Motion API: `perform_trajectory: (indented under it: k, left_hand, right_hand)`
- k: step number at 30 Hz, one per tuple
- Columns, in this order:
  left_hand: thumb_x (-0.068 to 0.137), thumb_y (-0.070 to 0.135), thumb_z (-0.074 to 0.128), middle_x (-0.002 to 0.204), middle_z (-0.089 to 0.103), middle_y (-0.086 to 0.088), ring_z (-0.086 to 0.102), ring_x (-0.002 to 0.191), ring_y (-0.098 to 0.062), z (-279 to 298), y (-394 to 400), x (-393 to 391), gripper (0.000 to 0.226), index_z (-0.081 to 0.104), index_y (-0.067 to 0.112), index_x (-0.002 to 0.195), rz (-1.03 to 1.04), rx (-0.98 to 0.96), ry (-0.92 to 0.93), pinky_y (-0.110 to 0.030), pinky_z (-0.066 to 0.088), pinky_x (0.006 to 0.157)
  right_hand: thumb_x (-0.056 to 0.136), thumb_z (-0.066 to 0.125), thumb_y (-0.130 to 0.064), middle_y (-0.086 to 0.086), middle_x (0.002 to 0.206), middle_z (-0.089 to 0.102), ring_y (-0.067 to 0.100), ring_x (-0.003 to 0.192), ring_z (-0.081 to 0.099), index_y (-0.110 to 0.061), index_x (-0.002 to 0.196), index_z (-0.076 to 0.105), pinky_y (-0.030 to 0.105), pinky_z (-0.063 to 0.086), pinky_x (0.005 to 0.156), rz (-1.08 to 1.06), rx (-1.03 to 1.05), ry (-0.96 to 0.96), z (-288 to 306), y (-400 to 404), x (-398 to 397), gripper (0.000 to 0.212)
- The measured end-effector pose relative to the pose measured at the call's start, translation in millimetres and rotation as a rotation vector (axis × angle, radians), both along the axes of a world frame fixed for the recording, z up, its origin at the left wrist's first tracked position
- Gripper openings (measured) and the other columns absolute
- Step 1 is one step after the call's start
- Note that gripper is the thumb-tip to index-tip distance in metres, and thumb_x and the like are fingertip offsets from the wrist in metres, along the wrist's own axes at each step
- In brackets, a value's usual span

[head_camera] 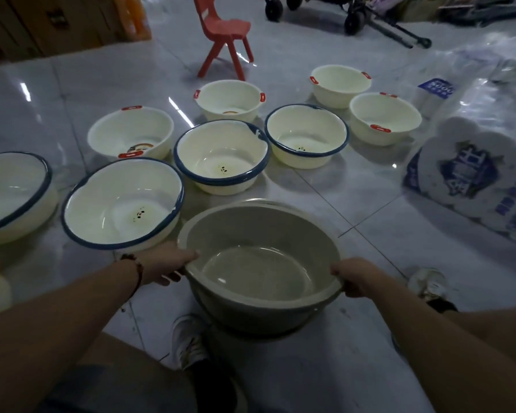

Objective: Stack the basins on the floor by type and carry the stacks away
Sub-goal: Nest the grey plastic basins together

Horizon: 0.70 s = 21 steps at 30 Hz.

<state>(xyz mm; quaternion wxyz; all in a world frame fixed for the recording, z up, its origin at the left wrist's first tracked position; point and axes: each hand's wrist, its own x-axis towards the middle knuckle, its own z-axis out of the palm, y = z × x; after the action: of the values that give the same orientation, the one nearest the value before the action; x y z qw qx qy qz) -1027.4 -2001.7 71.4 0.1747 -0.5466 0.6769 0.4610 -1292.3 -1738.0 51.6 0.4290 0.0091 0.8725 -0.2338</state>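
We had the grey basin stack (258,257) by its rim on both sides, left hand (169,265) and right hand (355,277) each with fingers curled over the edge. It sat low in front of our knees, just right of a blue-rimmed basin (122,204); lifted or grounded, couldn't tell. Grey type looked done, so this read as the carry-away step. Other blue-rimmed basins (221,156) and red-handled basins (130,134) sat loose on the floor (355,186), unstacked. Next move likely needed a level lift, clearing the near basin's rim.
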Motion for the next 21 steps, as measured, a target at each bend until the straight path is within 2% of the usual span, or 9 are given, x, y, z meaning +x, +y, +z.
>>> perform_trajectory:
  k: [4, 7, 8, 11, 15, 16, 17, 19, 21]
  left_hand:
    - [0.095, 0.055, 0.053, 0.102, 0.067, -0.01, 0.063, 0.088, -0.025, -18, -1, 3, 0.038, 0.056, 0.021, 0.112, -0.11, -0.046, -0.026, -0.033, 0.051, 0.074]
    - [0.094, 0.047, 0.056, 0.074, 0.062, -0.006, 0.053, 0.059, -0.018, -31, 2, 0, 0.035, 0.06, 0.013, 0.086, -0.206, -0.113, -0.032, -0.023, 0.042, 0.053]
    - [0.094, 0.04, 0.059, 0.071, 0.061, -0.006, 0.052, 0.056, -0.016, -35, 6, -3, 0.031, 0.06, 0.012, 0.081, -0.241, -0.139, -0.004, -0.022, 0.04, 0.051]
    - [0.095, 0.032, 0.062, 0.086, 0.069, -0.007, 0.061, 0.072, -0.015, -50, 14, -7, 0.019, 0.065, 0.015, 0.087, -0.355, -0.17, 0.042, -0.022, 0.045, 0.06]
    - [0.093, 0.05, 0.059, 0.104, 0.07, -0.003, 0.065, 0.093, -0.019, -66, 23, -11, 0.037, 0.068, 0.018, 0.109, -0.501, -0.141, -0.046, -0.033, 0.053, 0.085]
    - [0.093, 0.05, 0.058, 0.108, 0.069, -0.002, 0.065, 0.097, -0.02, -67, 26, -14, 0.04, 0.067, 0.017, 0.112, -0.538, -0.151, -0.058, -0.032, 0.051, 0.088]
    - [0.094, 0.05, 0.058, 0.11, 0.066, -0.001, 0.063, 0.101, -0.022, -70, 29, -16, 0.042, 0.064, 0.015, 0.116, -0.564, -0.16, -0.075, -0.031, 0.05, 0.088]
    - [0.093, 0.053, 0.059, 0.115, 0.063, -0.002, 0.062, 0.106, -0.023, -78, 30, -17, 0.05, 0.057, 0.011, 0.121, -0.572, -0.174, -0.102, -0.031, 0.048, 0.09]
    - [0.089, 0.057, 0.061, 0.12, 0.064, -0.003, 0.062, 0.105, -0.022, -86, 28, -17, 0.06, 0.056, 0.013, 0.128, -0.579, -0.165, -0.099, -0.033, 0.05, 0.093]
  right_hand:
    - [0.09, 0.06, -0.012, 0.015, 0.076, 0.057, 0.023, 0.062, 0.055, -0.003, 0.079, 0.052, 0.033, 0.049, 0.063, 0.057, 0.039, 0.083, -3, -1, -4, 0.016]
    - [0.092, 0.061, -0.012, 0.016, 0.074, 0.058, 0.023, 0.061, 0.058, -0.003, 0.078, 0.051, 0.033, 0.05, 0.063, 0.078, 0.107, 0.055, -7, 6, -2, 0.02]
    - [0.092, 0.061, -0.012, 0.016, 0.073, 0.059, 0.023, 0.061, 0.058, -0.003, 0.077, 0.051, 0.033, 0.05, 0.061, 0.086, 0.152, 0.037, -11, 10, 0, 0.02]
    - [0.093, 0.06, -0.013, 0.014, 0.068, 0.06, 0.021, 0.058, 0.056, -0.001, 0.078, 0.055, 0.028, 0.047, 0.054, 0.157, 0.335, -0.037, -15, 24, 2, 0.019]
    - [0.091, 0.064, -0.021, 0.01, 0.071, 0.055, 0.02, 0.063, 0.053, -0.005, 0.082, 0.055, 0.029, 0.049, 0.061, 0.299, 0.514, -0.106, -19, 39, -4, 0.021]
    - [0.09, 0.068, -0.022, 0.01, 0.079, 0.055, 0.022, 0.074, 0.055, -0.004, 0.09, 0.054, 0.033, 0.051, 0.07, 0.332, 0.53, -0.091, -22, 40, -4, 0.022]
    - [0.087, 0.072, -0.021, 0.011, 0.093, 0.057, 0.025, 0.089, 0.057, -0.003, 0.107, 0.051, 0.035, 0.051, 0.081, 0.349, 0.49, -0.026, -30, 42, -4, 0.034]
    - [0.085, 0.074, -0.02, 0.018, 0.123, 0.055, 0.031, 0.107, 0.056, -0.006, 0.143, 0.026, 0.038, 0.049, 0.081, 0.283, 0.355, 0.121, -48, 42, -4, 0.076]
    - [0.092, 0.063, -0.024, 0.018, 0.128, 0.054, 0.032, 0.108, 0.057, -0.01, 0.15, 0.02, 0.037, 0.049, 0.083, 0.276, 0.249, 0.208, -65, 39, -6, 0.073]
